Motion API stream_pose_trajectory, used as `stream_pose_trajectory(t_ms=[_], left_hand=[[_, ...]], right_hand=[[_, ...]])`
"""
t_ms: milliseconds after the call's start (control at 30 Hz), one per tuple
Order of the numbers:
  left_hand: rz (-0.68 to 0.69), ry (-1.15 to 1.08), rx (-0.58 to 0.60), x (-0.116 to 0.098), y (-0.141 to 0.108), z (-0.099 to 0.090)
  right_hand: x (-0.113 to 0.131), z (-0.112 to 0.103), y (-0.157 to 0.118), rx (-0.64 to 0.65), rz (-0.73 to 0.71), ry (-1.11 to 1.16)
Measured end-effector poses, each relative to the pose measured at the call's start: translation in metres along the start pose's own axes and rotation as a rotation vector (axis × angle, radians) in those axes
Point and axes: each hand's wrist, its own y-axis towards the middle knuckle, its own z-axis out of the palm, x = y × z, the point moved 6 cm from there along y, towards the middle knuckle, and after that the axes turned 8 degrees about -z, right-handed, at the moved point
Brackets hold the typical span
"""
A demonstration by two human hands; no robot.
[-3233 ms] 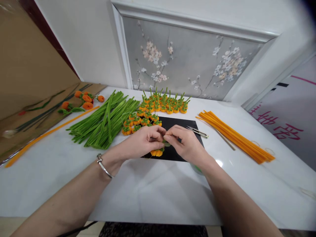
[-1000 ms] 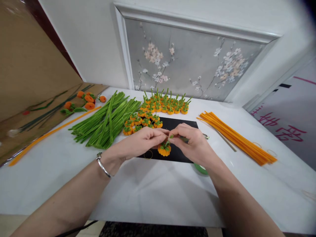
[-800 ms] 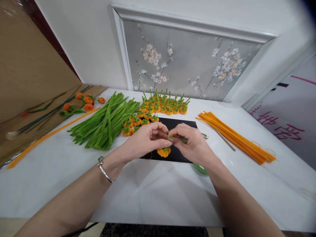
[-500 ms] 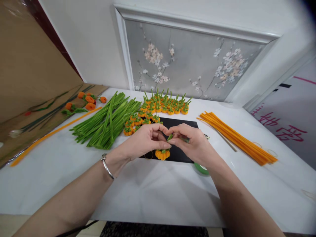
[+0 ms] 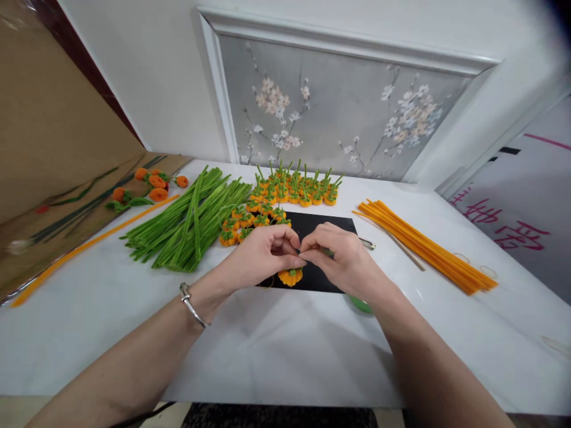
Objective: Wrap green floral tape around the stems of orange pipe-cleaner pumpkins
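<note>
My left hand point(image 5: 270, 252) is closed in a pinch, thumb against the fingers. Its fingertips meet those of my right hand point(image 5: 336, 252), which is pinched as well. A short bit of green pipe cleaner point(image 5: 328, 252) shows at my right fingers, largely hidden by them. What the left fingertips hold is too small to make out. Just below the left thumb is a small orange pipe-cleaner pumpkin point(image 5: 290, 277) with a green top, over the black board point(image 5: 319, 282). I cannot tell whether the thumb touches it.
Several finished pumpkins point(image 5: 304, 198) stand in rows behind, with shorter ones point(image 5: 228, 238) nearer. Green pipe cleaners point(image 5: 178, 232) lie left, orange ones point(image 5: 423, 246) right. A green tape roll point(image 5: 360, 305) and scissors point(image 5: 367, 243) are by the board. Orange flowers point(image 5: 157, 194) lie far left.
The right fingers have turned, and the green piece that stuck out between the hands is now mostly hidden behind them. The view has shifted slightly.
</note>
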Motion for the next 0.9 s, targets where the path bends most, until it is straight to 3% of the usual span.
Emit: stream_pose_trajectory(t_ms=[133,367,900], left_hand=[[0.034,0.101,-0.106,-0.0003,0.0001,-0.0034],[0.002,-0.049,-0.044,0.0013,-0.0022,-0.0028],[0.106,0.237,-0.11,-0.0068,-0.0038,0.0008]], right_hand=[[0.0008,-0.002,0.0003,-0.039,0.004,-0.053],[-0.0007,-0.0055,-0.0015,-0.081,-0.004,0.022],[0.0004,-0.0068,-0.0008,-0.055,-0.083,-0.08]])
